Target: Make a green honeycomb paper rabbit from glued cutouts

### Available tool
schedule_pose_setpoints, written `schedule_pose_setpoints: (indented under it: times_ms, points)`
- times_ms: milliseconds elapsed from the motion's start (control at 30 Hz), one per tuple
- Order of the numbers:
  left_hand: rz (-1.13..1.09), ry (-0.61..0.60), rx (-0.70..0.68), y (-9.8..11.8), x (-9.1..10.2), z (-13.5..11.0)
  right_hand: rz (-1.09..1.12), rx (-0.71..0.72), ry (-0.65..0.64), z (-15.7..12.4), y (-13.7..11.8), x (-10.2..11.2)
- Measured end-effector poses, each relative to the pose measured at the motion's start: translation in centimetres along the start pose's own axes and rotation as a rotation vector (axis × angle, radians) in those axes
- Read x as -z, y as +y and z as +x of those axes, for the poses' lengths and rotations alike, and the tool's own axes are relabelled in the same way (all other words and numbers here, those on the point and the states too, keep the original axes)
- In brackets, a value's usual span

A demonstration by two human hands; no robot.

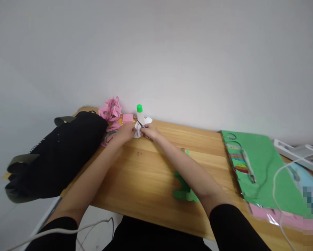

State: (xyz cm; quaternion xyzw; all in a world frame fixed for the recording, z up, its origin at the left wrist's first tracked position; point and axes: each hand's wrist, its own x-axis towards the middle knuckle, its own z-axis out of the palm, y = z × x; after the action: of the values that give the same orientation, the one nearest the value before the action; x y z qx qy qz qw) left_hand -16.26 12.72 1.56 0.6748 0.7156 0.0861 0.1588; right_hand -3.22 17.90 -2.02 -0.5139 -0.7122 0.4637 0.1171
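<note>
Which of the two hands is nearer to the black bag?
Left. The left hand, at the white paper, is to the right of the black bag; the right hand is farther right.

The right hand (pixel 149 131) covers the rear end of a slim dark tool (pixel 140 124), too small to identify. White paper (pixel 137 133) hides the base of the green-capped bottle (pixel 139 109), and the left hand's (pixel 125 132) fingertips blur into it. The right forearm (pixel 189 167) partly covers green pieces (pixel 181 195); pixelation obscures the lower right edge.
</note>
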Motion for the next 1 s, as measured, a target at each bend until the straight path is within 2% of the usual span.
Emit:
schedule_pose_setpoints:
  times_ms: [133, 233, 333, 400, 467, 567, 700, 900, 1000]
  points:
    - [0.092, 0.049, 0.024, -0.7, 1.5, -1.8, -0.089, 0.09, 0.066, -0.5, -0.3, 0.7]
    - [0.141, 0.122, 0.05, -0.9, 1.4, -3.6, -0.173, 0.163, 0.107, -1.3, -0.5, 1.5]
    - [0.166, 0.168, -0.04, -0.2, -0.5, -5.4, -0.241, 0.227, 0.107, -2.0, -0.4, 2.3]
    - [0.203, 0.167, -0.241, 0.6, -2.2, -6.5, -0.272, 0.267, 0.108, -2.4, -0.2, 2.9]
    - [0.235, 0.146, -0.326, 1.3, -3.8, -7.2, -0.306, 0.294, 0.116, -2.7, 0.0, 3.4]
    - [0.273, 0.124, -0.258, 1.8, -5.1, -7.7, -0.393, 0.3, 0.119, -3.0, 0.2, 3.9]
    - [0.304, 0.107, -0.198, 1.7, -5.4, -7.7, -0.536, 0.292, 0.073, -3.0, -0.1, 3.4]
    - [0.321, 0.112, -0.179, 1.3, -5.7, -8.0, -0.678, 0.266, 0.049, -3.2, -1.5, 1.4]
    - [0.305, 0.135, -0.186, 1.2, -5.9, -8.0, -0.702, 0.273, 0.06, -3.9, -2.1, 1.4]
